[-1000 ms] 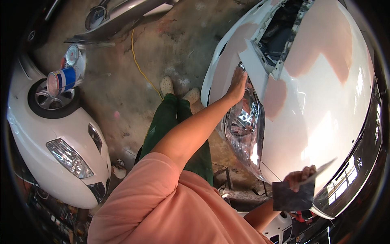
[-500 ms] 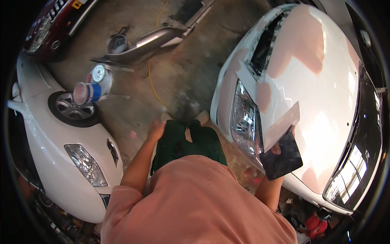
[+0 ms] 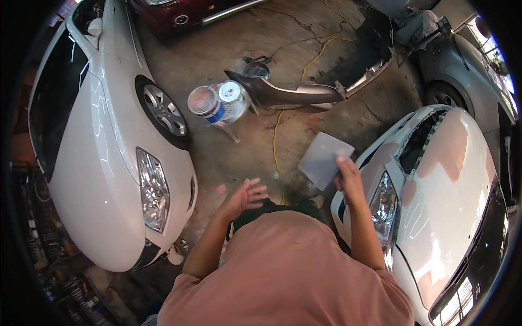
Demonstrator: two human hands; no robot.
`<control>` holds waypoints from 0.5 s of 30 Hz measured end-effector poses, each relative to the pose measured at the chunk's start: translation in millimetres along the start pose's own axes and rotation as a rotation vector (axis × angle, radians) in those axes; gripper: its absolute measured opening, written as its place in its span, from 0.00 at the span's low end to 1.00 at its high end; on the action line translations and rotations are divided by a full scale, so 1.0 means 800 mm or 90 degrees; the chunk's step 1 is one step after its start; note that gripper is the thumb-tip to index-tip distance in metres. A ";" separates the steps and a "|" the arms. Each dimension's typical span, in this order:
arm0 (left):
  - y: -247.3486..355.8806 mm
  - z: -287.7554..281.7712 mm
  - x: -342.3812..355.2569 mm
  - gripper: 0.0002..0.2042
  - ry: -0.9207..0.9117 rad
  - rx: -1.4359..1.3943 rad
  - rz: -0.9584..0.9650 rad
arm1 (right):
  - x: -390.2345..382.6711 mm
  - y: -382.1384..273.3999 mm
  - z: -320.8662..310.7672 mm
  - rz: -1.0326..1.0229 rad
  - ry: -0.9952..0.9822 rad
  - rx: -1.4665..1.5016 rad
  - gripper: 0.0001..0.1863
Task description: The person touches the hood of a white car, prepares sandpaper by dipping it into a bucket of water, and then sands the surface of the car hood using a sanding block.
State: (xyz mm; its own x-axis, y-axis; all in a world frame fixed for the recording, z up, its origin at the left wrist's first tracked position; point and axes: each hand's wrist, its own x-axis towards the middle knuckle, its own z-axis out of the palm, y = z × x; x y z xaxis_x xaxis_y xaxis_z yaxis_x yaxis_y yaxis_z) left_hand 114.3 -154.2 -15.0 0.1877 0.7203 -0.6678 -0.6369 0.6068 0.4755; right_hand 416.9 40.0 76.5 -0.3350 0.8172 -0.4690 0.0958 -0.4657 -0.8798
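In my right hand point(image 3: 348, 178) is a thin, flat, square grey sheet point(image 3: 326, 160), pinched at its right edge with the thumb on top. I cannot make out whether the sheet is paper or plastic. My left hand point(image 3: 244, 198) is raised before my body, fingers spread, holding nothing. Right of my right arm is the white car point(image 3: 446, 217) with pinkish patches point(image 3: 448, 155) on its hood. Ahead to the left, a small stool point(image 3: 235, 112) bears an open tin point(image 3: 202, 100) with a blue band and pinkish contents, beside a tin with a pale lid point(image 3: 229, 91).
Another white car point(image 3: 103, 179) stands close on my left. A loose grey body panel point(image 3: 293, 95) lies ahead near a dark bucket point(image 3: 256, 70). A yellow cord point(image 3: 276, 141) runs across the floor. A dark red car point(image 3: 179, 16) and a grey car point(image 3: 462, 70) stand beyond.
My right hand has come away from the right car's hood toward my front, carrying the sheet. My left hand has risen from beside my leg. The view has turned to the right.
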 end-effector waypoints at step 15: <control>0.168 -0.129 -0.049 0.26 0.255 0.320 0.345 | 0.095 0.002 0.351 -0.086 0.050 -0.081 0.20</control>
State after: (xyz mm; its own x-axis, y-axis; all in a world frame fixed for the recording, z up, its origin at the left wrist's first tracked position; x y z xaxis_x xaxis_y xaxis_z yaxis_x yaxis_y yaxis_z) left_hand -55.9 -135.8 15.7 -0.3885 0.8390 -0.3809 -0.1362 0.3566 0.9243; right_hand 128.6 6.2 61.0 -0.2796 0.8957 -0.3457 0.1745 -0.3067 -0.9357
